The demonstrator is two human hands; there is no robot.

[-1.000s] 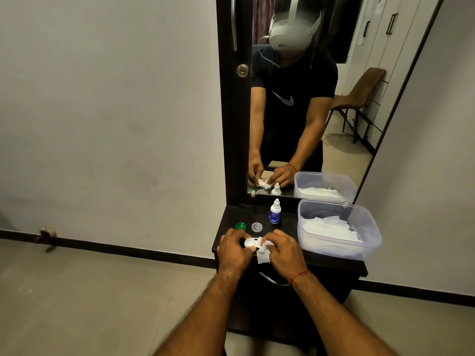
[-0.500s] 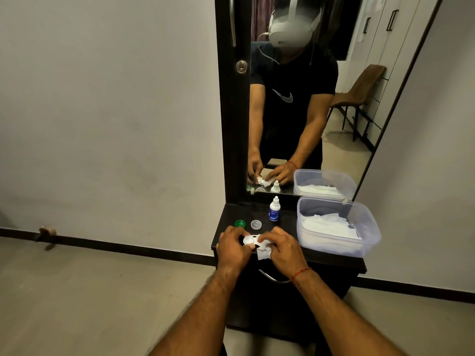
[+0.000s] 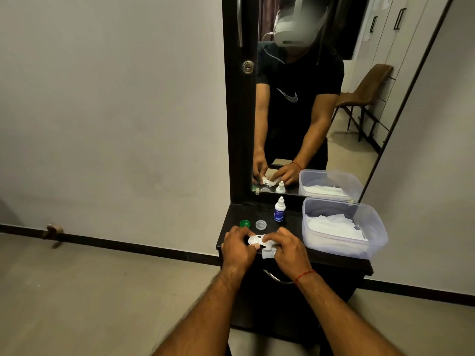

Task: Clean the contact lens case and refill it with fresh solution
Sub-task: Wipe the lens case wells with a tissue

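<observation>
White lens case (image 3: 255, 239) being gripped by left hand (image 3: 237, 246); tissue (image 3: 269, 250) being pinched against case by right hand (image 3: 286, 249), above dark counter (image 3: 334, 258).

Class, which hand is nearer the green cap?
Left. The left hand is just in front of the green cap; the right hand is farther off, to the cap's right.

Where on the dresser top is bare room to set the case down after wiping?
Bare top behind the green cap and clear cap, left of the bottle; a narrower gap between bottle and tub. Crowded at the front: left hand, right hand, case, tissue.
</observation>
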